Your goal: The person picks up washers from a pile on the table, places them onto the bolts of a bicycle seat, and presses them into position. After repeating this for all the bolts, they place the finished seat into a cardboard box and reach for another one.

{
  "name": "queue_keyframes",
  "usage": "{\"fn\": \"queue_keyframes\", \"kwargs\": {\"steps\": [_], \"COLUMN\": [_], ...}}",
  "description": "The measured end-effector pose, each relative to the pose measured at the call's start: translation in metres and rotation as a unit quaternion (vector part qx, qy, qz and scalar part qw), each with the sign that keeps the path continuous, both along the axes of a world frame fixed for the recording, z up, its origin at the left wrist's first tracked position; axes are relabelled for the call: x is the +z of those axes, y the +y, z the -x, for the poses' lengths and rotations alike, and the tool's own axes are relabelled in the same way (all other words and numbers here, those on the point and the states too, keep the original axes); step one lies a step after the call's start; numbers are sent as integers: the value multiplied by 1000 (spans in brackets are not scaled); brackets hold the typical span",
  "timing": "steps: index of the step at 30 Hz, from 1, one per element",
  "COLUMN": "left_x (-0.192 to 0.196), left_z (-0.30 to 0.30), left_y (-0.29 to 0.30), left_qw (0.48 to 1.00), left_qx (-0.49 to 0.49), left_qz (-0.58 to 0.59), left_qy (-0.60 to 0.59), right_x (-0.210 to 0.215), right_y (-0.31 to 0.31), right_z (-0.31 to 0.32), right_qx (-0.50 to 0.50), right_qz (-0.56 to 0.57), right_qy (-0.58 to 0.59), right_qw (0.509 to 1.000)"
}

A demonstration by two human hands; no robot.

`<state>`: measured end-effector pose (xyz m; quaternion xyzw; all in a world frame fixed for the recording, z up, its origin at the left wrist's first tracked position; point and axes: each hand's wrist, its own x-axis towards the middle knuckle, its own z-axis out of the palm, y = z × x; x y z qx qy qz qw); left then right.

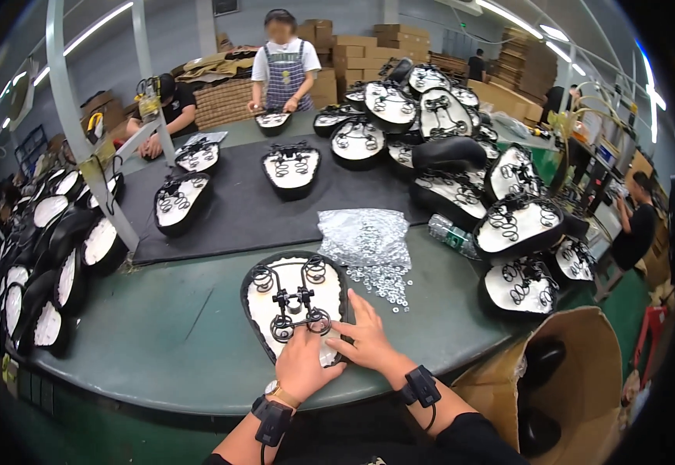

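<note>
A bicycle saddle (260,329) lies upside down in front of me, black-rimmed with a white underside, coil springs and a black metal frame with a clamp. My left hand (304,368) reaches over its near end, fingers pressed together at the coil springs; the fingertips are partly hidden, and what they pinch, if anything, cannot be made out. My right hand (368,341) rests along the saddle's right side, fingers spread, its thumb and one finger near the right spring. Just beyond sit a clear plastic bag (362,235) and a spill of small metal nuts (384,285).
Upturned saddles (291,167) stand on a dark mat (236,201), with a heap (519,225) on the right and more at far left. A plastic bottle (452,235) lies by the heap. A cardboard box (585,341) stands at lower right. Co-workers (284,74) work across the table.
</note>
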<state>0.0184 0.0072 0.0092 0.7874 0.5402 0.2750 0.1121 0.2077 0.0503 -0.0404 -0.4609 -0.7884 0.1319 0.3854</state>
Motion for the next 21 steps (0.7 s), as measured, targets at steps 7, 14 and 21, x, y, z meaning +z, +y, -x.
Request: {"fn": "queue_keyframes", "kwargs": {"steps": [7, 14, 21], "left_x": [7, -4, -3], "left_z": [46, 22, 17], "left_y": [14, 3, 0], "left_qw": [994, 1000, 1000], "left_qx": [-82, -8, 6], "left_qz": [71, 12, -3], "left_qy": [9, -4, -18], "right_x": [30, 28, 12], "right_y": [-2, 16, 6], "right_z": [20, 22, 22], "right_qx": [21, 54, 22], "right_qz": [-127, -146, -140], "right_qy": [-195, -203, -199], "right_qw": [972, 967, 970]}}
